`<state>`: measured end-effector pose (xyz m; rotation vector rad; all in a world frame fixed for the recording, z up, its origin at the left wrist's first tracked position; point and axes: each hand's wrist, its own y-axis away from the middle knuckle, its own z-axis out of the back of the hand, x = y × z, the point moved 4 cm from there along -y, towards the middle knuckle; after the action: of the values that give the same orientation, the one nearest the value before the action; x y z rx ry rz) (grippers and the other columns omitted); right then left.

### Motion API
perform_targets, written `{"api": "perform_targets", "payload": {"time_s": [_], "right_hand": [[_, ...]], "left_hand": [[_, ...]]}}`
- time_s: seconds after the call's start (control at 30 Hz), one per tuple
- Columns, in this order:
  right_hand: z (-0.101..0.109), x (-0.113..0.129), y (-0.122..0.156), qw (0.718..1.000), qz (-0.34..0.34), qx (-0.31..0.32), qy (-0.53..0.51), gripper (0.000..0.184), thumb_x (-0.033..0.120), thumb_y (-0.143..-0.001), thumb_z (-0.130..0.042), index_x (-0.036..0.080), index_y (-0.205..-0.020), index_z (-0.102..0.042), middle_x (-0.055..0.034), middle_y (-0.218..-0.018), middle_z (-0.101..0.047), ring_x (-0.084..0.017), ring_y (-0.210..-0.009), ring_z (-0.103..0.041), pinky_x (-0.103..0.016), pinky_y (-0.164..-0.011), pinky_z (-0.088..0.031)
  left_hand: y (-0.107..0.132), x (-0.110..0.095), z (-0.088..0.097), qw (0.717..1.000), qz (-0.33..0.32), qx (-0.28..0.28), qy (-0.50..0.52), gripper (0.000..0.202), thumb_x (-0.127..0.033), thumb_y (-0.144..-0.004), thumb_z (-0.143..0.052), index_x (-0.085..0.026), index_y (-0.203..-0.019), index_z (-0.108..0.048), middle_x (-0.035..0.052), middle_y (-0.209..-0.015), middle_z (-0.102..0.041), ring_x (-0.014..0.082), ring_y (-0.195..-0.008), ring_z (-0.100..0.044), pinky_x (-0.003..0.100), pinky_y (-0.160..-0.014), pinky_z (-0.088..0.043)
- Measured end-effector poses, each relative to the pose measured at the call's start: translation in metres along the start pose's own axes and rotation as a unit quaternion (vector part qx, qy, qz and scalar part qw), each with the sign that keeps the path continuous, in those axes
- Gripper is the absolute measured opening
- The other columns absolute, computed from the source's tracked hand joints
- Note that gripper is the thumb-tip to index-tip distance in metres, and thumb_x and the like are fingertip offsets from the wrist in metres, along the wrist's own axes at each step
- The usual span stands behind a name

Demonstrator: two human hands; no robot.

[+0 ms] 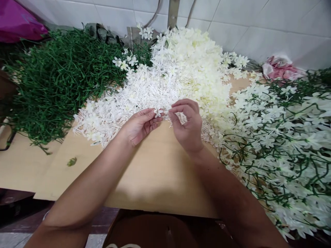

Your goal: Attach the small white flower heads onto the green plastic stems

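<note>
My left hand (144, 124) pinches a small white artificial flower (158, 111) between thumb and fingers, its petals facing up. Just to the right, my right hand (186, 122) is closed in a pinch at the flower's side; what lies between its fingertips is too small to make out. Both hands hover over the front edge of a heap of thin white flower stems (155, 86). Behind and to the right of that rises a pile of loose cream-white petals (199, 62).
Green plastic stems (57, 75) are heaped at the left. Finished-looking white flower sprays with green stems (279, 148) cover the right side. A tan board (160, 179) forms the work surface, with a small greenish scrap (71, 161) on it. White tiled wall (253, 27) stands behind.
</note>
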<state>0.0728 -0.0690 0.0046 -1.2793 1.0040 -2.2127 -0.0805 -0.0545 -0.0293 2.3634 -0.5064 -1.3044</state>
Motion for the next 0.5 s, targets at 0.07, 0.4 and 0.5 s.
{"api": "perform_targets", "payload": {"time_s": [0.07, 0.4, 0.5], "right_hand": [[-0.007, 0.002, 0.005, 1.000, 0.001, 0.024, -0.014, 0.009, 0.014, -0.086, -0.060, 0.022, -0.082, -0.062, -0.0048, -0.089, -0.065, -0.020, -0.093, -0.061, -0.039, -0.088, -0.050], [-0.015, -0.011, 0.017, 0.997, -0.061, 0.035, -0.035, 0.007, 0.017, -0.086, -0.060, 0.020, -0.080, -0.062, -0.0065, -0.090, -0.068, -0.021, -0.091, -0.064, -0.040, -0.085, -0.052], [-0.016, -0.012, 0.018, 0.997, -0.067, 0.035, -0.036, 0.007, 0.017, -0.086, -0.060, 0.021, -0.081, -0.062, -0.0058, -0.089, -0.068, -0.020, -0.090, -0.065, -0.039, -0.083, -0.054]], "left_hand": [[0.000, 0.004, -0.001, 1.000, 0.006, 0.001, 0.008, 0.012, -0.003, -0.082, -0.063, -0.013, -0.075, -0.064, 0.0019, -0.066, -0.070, 0.0104, -0.061, -0.067, 0.022, -0.067, -0.056], [-0.004, 0.011, -0.002, 0.999, 0.025, 0.022, -0.013, 0.014, 0.000, -0.079, -0.065, -0.010, -0.072, -0.070, 0.0016, -0.062, -0.068, 0.0073, -0.054, -0.062, 0.018, -0.060, -0.052], [-0.005, 0.011, -0.001, 0.999, 0.020, 0.029, -0.020, 0.011, -0.003, -0.076, -0.070, -0.011, -0.069, -0.069, 0.0014, -0.063, -0.069, 0.0073, -0.056, -0.063, 0.018, -0.061, -0.052]]}}
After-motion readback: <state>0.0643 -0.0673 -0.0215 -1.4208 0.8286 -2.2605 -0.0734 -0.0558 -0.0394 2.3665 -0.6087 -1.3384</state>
